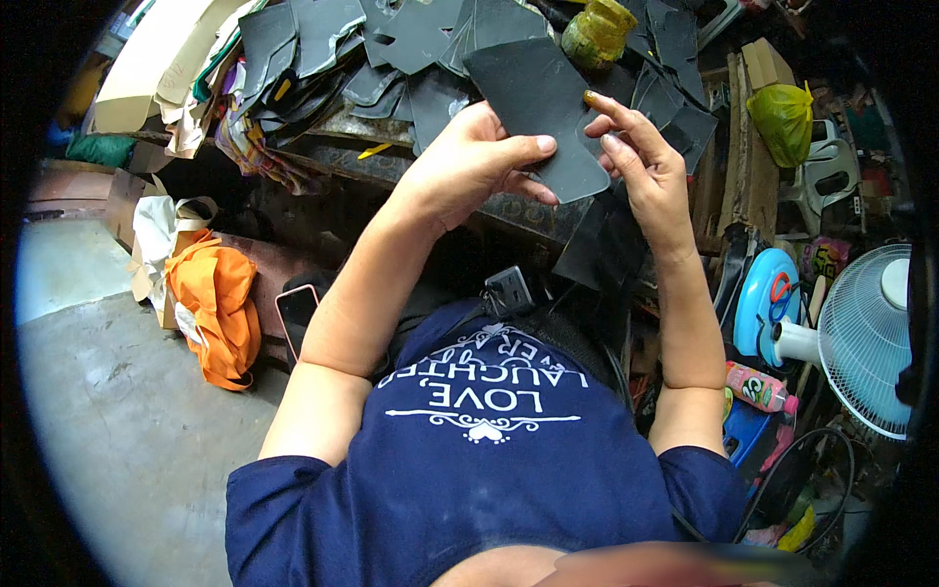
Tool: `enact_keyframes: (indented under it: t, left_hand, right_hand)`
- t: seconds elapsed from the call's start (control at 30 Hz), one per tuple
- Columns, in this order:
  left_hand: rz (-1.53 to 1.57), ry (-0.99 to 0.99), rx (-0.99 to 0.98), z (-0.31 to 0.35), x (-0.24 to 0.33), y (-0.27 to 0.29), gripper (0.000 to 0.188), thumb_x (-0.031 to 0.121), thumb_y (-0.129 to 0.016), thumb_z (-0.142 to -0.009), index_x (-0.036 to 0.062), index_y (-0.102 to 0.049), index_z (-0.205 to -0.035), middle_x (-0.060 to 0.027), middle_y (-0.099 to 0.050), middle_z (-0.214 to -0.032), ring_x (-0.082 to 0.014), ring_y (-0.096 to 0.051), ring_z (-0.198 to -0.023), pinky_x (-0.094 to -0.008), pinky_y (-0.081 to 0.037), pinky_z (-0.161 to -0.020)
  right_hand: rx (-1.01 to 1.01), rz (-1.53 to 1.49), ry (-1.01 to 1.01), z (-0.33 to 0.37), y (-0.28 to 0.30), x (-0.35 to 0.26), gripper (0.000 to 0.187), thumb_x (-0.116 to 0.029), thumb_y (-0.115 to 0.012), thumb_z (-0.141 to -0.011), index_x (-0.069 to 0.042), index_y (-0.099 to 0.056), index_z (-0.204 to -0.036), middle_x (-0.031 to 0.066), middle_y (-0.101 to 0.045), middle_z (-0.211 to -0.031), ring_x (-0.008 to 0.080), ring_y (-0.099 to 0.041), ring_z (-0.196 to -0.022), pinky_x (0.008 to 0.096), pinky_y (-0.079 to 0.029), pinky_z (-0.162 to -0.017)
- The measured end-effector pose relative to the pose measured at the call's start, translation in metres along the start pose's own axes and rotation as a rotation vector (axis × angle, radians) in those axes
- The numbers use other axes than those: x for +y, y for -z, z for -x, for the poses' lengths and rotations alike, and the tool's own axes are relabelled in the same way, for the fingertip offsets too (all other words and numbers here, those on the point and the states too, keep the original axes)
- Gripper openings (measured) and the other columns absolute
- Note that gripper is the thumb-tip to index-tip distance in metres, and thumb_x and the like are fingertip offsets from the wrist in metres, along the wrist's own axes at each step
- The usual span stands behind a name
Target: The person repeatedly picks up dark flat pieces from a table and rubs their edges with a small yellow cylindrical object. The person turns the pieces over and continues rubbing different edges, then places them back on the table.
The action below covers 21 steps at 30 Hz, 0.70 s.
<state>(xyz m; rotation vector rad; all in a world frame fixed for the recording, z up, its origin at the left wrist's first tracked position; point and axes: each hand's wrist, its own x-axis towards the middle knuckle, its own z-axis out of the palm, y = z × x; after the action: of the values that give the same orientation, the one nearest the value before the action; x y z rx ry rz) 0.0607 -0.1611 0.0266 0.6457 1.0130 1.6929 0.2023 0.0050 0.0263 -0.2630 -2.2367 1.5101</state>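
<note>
My left hand [469, 161] grips a flat, curved-edged piece of black sheet material [538, 103], thumb on its face and the other fingers mostly behind it. Beside the sheet's right edge is my right hand [641, 161], its fingers bent and apart. A yellowish-brown smear coats the tip of its index finger, which lies over the edge. Just beyond the hands stands a yellow-stained jar [599, 37]. Several similar black cut pieces [416, 39] lie in loose stacks across the workbench [352, 122].
At the right are a white-and-blue fan [871, 333], a pink-labelled bottle [761, 387] and a yellow-green plastic bag [782, 122]. An orange bag [210, 303] hangs at the left above the grey floor [147, 430]. A phone [296, 318] sits beside my left arm.
</note>
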Motion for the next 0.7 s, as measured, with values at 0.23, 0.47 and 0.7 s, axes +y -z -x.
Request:
enact_keyframes:
  t: [0.23, 0.47, 0.7]
  left_hand:
    - [-0.055, -0.01, 0.031, -0.004, -0.005, 0.006, 0.028, 0.013, -0.067, -0.09, -0.0133, -0.064, -0.098, -0.0161, -0.068, -0.089, -0.0205, -0.07, -0.077, -0.03, -0.063, -0.067]
    - [-0.032, -0.039, 0.108, -0.004, -0.004, 0.011, 0.023, 0.013, -0.068, -0.089, -0.0092, -0.065, -0.084, -0.0128, -0.068, -0.083, -0.0166, -0.069, -0.069, -0.0248, -0.06, -0.06]
    - [-0.125, -0.048, 0.166, -0.008, -0.003, 0.007, 0.019, 0.009, -0.063, -0.092, -0.009, -0.062, -0.098, -0.0123, -0.067, -0.084, -0.0166, -0.07, -0.071, -0.0246, -0.06, -0.062]
  right_hand:
    - [-0.117, 0.11, 0.205, -0.003, 0.004, 0.003, 0.041, 0.009, -0.049, -0.081, -0.005, -0.07, -0.113, 0.0047, -0.063, -0.104, 0.0097, -0.057, -0.086, 0.0228, -0.049, -0.073]
    - [-0.094, -0.009, 0.217, 0.007, 0.011, 0.002, 0.035, 0.011, -0.05, -0.081, -0.003, -0.071, -0.106, 0.005, -0.062, -0.105, 0.0087, -0.053, -0.078, 0.0225, -0.048, -0.071]
    - [0.033, 0.351, 0.366, 0.018, 0.006, -0.003, 0.037, 0.007, -0.061, -0.078, -0.01, -0.074, -0.107, 0.0088, -0.066, -0.099, 0.0163, -0.065, -0.083, 0.0279, -0.052, -0.071]
